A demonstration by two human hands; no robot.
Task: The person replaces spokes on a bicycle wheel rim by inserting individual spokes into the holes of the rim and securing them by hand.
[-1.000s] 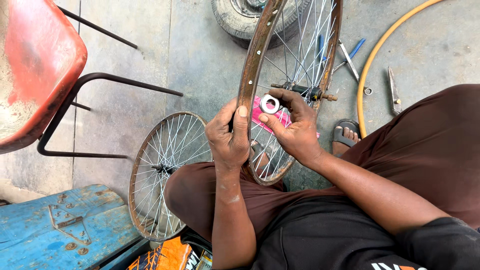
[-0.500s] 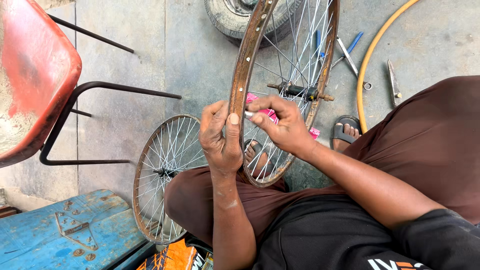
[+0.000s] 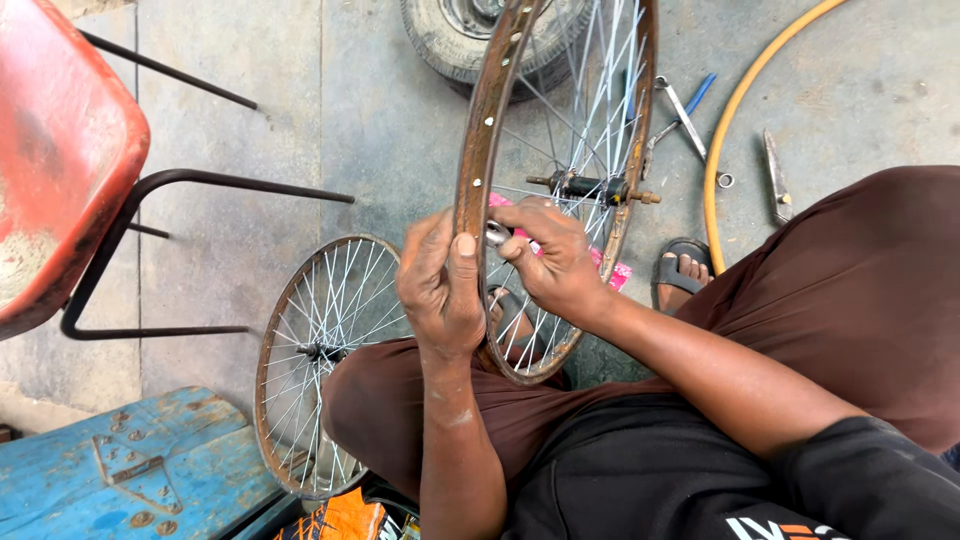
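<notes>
Head view, looking down. Left hand (image 3: 440, 285) wrapped around the rusty wheel rim (image 3: 478, 150), thumb pressed flat on the rim's outer face, forearm running up from the bottom edge. Right hand (image 3: 550, 262) reaching in from the right across the spokes (image 3: 590, 110), fingers pinched shut on a small pale roll of tape (image 3: 497, 235) held against the rim's inner side.

Roll mostly hidden behind thumb and fingers; pink wrapper (image 3: 612, 272) only partly seen through the spokes. Rim's top cut off by the frame edge, its bottom resting on the brown-clad lap.

Rim standing upright on edge, long axis running away from the body, hub axle (image 3: 590, 188) lying crosswise, left to right.

Second wheel (image 3: 325, 350) leaning lower left, beside a blue metal box (image 3: 120, 470). Red chair (image 3: 60, 160) upper left. Yellow hose (image 3: 735, 110), pliers (image 3: 680, 110) and tyre (image 3: 470, 40) on the concrete floor (image 3: 270, 160).
</notes>
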